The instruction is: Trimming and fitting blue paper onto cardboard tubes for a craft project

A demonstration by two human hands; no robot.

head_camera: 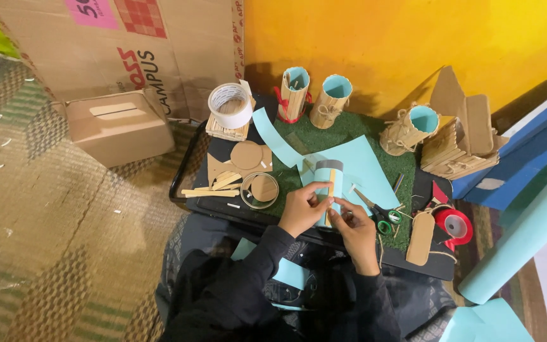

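Observation:
My left hand (pixel 301 207) wraps around the left side of an upright tube (pixel 328 183) covered in light blue paper, with a grey band at its top and a wooden stick along its front. My right hand (pixel 351 221) pinches the tube's lower right edge with its fingertips. Both hands hold the tube over a low black tray (pixel 223 206) with a green grass mat (pixel 349 130). A light blue paper sheet (pixel 368 168) lies on the mat behind the tube.
Three finished stick-clad cups (pixel 294 92) (pixel 330 101) (pixel 408 128) stand at the back. A white tape roll (pixel 230 104), cardboard discs (pixel 246 155), loose sticks (pixel 213 190), scissors (pixel 381 215), a red tape roll (pixel 454 225) and a small stick house (pixel 460 145) lie around. A cardboard box (pixel 118 126) sits left.

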